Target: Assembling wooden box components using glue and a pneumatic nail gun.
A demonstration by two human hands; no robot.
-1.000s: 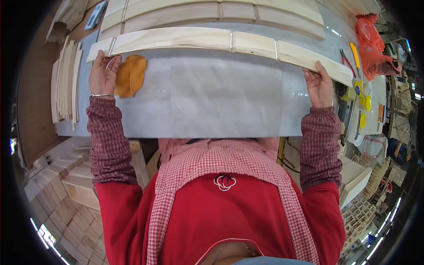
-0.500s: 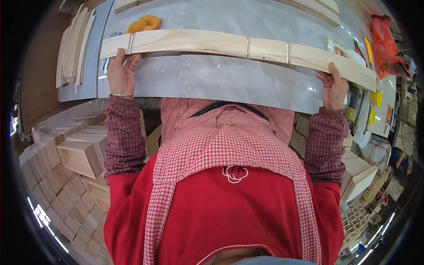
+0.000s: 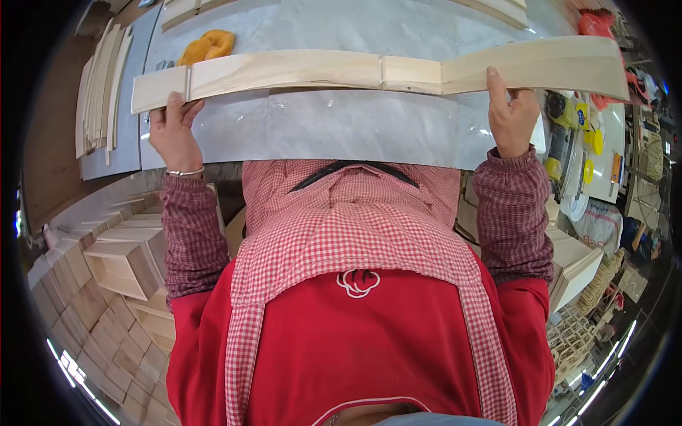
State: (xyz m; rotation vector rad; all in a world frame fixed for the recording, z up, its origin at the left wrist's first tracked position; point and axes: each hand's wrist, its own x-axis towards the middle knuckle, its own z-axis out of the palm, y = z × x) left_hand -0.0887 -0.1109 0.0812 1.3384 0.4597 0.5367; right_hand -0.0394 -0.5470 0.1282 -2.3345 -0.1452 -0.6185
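A long strip of pale wooden panels (image 3: pixel 288 71), crossed by narrow grooves, stretches over the grey table. Its left end is pinched by my left hand (image 3: pixel 175 140), thumb or finger on the front edge. Toward the other end, my right hand (image 3: pixel 513 117) grips the right-hand panel (image 3: pixel 554 65) from below, one finger laid against its face. That panel angles upward from the groove beside it, while the middle panels run nearly straight. My right fingers behind the wood are partly hidden.
An orange cloth (image 3: pixel 206 47) lies behind the strip's left part. Thin wooden slats (image 3: pixel 103 89) are stacked at the far left. Yellow tape rolls (image 3: pixel 588 170) and a red plastic bag (image 3: pixel 595 23) are at the right. Wooden boxes (image 3: pixel 124 263) stand at lower left.
My right hand has moved left and the right-hand panel has bent upward at its groove. My left hand and the strip's left end have shifted left and slightly nearer.
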